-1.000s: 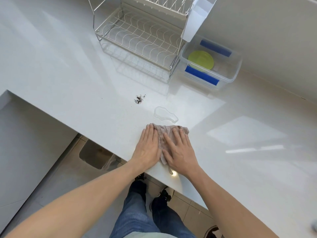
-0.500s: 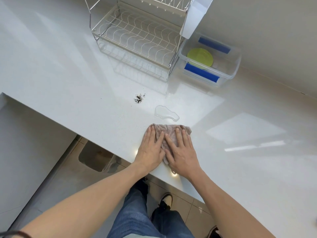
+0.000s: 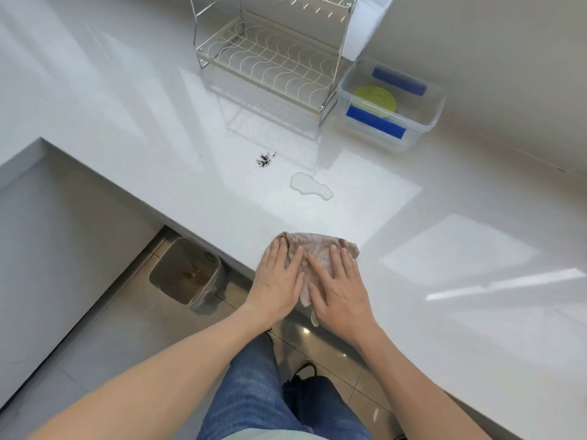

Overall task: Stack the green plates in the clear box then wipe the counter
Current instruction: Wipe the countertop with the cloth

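Observation:
A beige cloth (image 3: 317,249) lies at the near edge of the white counter (image 3: 444,217). My left hand (image 3: 278,281) and my right hand (image 3: 340,287) both press flat on it, fingers spread, side by side. A small water puddle (image 3: 309,185) sits on the counter beyond the cloth. Dark crumbs (image 3: 266,158) lie to the puddle's left. The green plates (image 3: 376,100) rest stacked inside the clear box (image 3: 425,128) with blue clips at the back right.
A wire dish rack (image 3: 270,58) stands at the back, left of the box, with a white holder (image 3: 365,23) on its side. Below the counter edge a lined bin (image 3: 187,274) stands on the tiled floor. A wall runs behind the box.
Both hands stay flat on the cloth at the counter edge. The cloth now lies slightly farther from the puddle, and the view has shifted.

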